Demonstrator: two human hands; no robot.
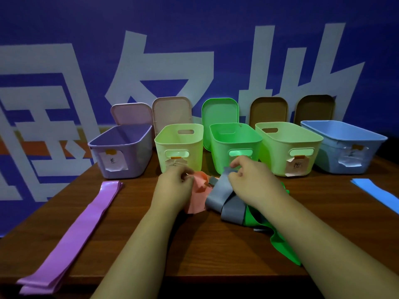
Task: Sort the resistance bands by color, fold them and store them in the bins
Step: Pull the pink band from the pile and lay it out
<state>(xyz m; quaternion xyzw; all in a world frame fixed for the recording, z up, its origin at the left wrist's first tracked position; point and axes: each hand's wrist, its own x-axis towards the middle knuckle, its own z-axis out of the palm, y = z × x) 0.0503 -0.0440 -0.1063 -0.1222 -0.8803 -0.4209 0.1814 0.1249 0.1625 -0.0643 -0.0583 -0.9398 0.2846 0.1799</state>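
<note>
Head view. Pinched the top edge of the pink band [199, 192] in the left grip [174, 186], fingers curled. Pinched one end of the grey band [224, 198] in the right grip [252, 180], with that end raised a little off the counter [194, 244].

Found three bands heaped at the counter's middle, just in front of the bins. Pink lay at left, grey touched it and partly overlapped it, and the green band [280, 244] sat under the grey and under the right forearm, trailing toward the near edge.

Saw the purple band [79, 229] laid flat and long on the left side, well apart from the heap — far end near the purple bin [123, 152], other end at the near edge. Saw the blue band [375, 193] flat at far right, cut off by the frame.

Counted five open bins in a row at the back, left to right: purple bin, lime bin [181, 145], green bin [235, 139], second lime bin [287, 147], blue bin [345, 145]. Noted paper labels [112, 161] taped to four fronts — could not read them.

Found five lids [171, 113] stood upright behind the bins against the blue wall [64, 29] with white characters.
</note>
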